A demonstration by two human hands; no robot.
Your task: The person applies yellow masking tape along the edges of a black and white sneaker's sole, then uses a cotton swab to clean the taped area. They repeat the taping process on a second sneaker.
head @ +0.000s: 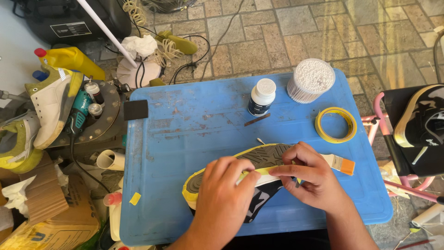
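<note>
Both hands cover much of the shoe (259, 159); the paintbrush (343, 164) handle hides behind the right hand (312, 178).

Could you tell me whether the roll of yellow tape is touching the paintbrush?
Apart. The head view shows bare blue table between the roll of yellow tape and the paintbrush.
</note>
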